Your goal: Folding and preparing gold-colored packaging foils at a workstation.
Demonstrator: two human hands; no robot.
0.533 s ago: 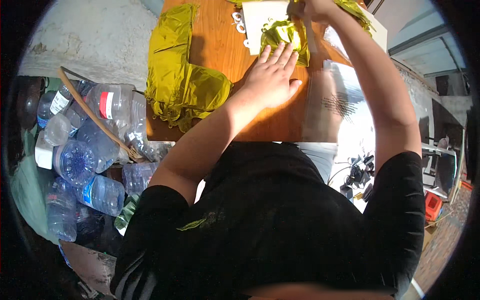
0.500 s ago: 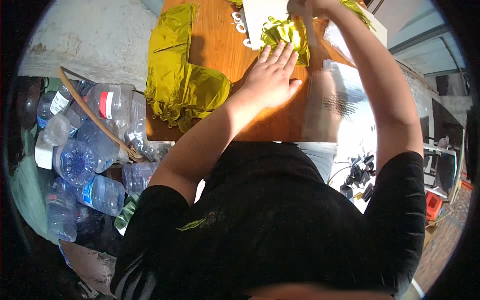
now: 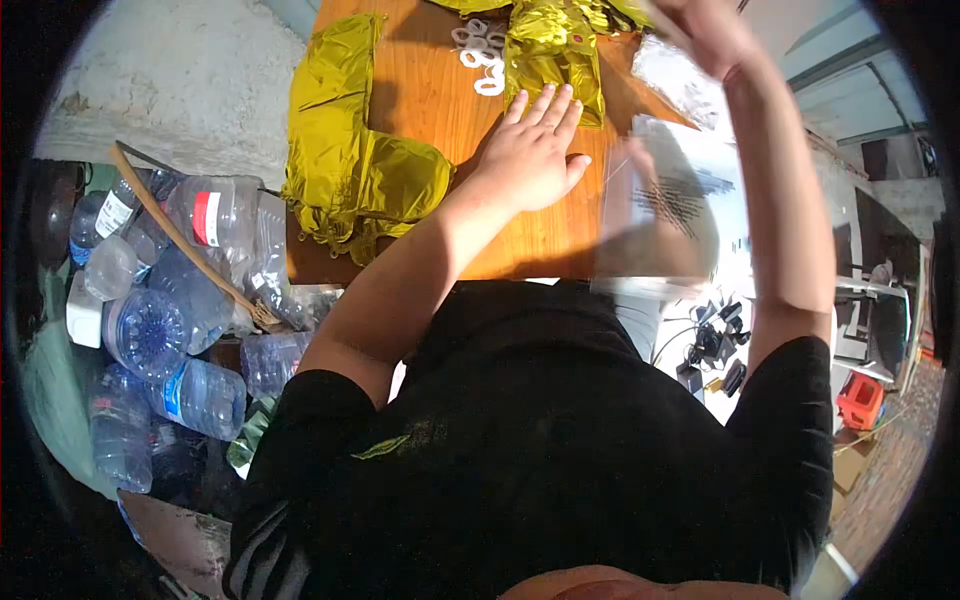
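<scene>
My left hand [image 3: 535,150] lies flat on the wooden table, palm down. Its fingers are stretched out, with the tips at the near edge of a shiny gold foil piece [image 3: 550,75] that looks like a flat, uninflated balloon. Smeared by motion, my right hand [image 3: 705,40] is raised at the upper right; whether it holds anything is unclear. A larger L-shaped gold foil piece [image 3: 335,130] spreads along the table's left side. Between the two foil pieces sit several small white rings [image 3: 488,75].
Clear plastic packaging [image 3: 680,85] lies at the table's right, beside a clear bag with dark print [image 3: 675,200]. Black cables and adapters [image 3: 715,335] are below it. Several empty plastic bottles [image 3: 150,330] and a curved wooden stick [image 3: 190,235] crowd the left, near a wall.
My right hand has moved right, away from the foil. The white card beside the foil is gone from there, uncovering more white rings. My left hand stays nearly in place.
</scene>
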